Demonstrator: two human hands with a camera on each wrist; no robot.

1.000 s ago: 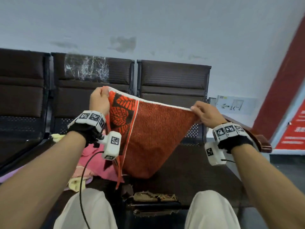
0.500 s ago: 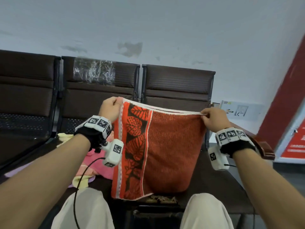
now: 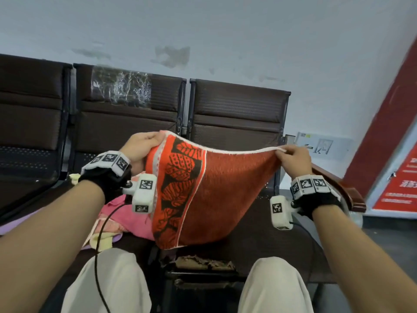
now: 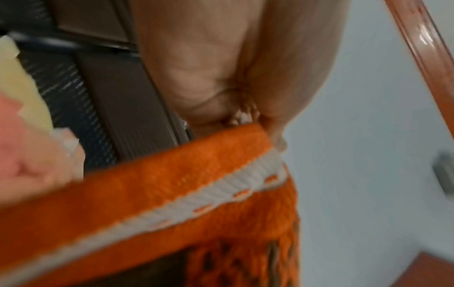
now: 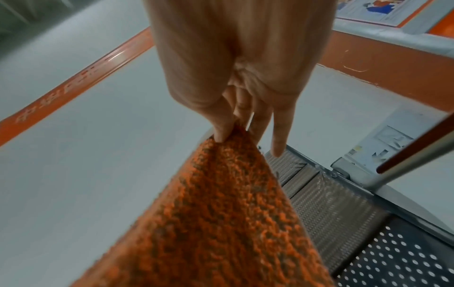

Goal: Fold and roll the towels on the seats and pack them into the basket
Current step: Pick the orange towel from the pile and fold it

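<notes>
An orange towel (image 3: 216,195) with a black leaf band and white trim hangs in the air above the right seat (image 3: 266,231). My left hand (image 3: 144,145) pinches its top left corner, and the white-trimmed orange towel (image 4: 186,194) fills the left wrist view. My right hand (image 3: 291,157) pinches the top right corner between thumb and fingers, as the right wrist view shows on the orange towel (image 5: 221,213). A heap of pink towels (image 3: 126,220) with a yellow towel (image 3: 101,240) lies on the middle seat, partly behind my left wrist. No basket is in view.
A row of dark brown seats (image 3: 126,114) stands against a pale wall. A wooden armrest (image 3: 338,186) ends the row at the right. My two knees (image 3: 112,279) are in front of the seats. A red panel (image 3: 397,168) stands at far right.
The towel's top edge has sagged in the middle and its lower part has swung left into a slanted drape. Both hands keep their corners, spread slightly wider.
</notes>
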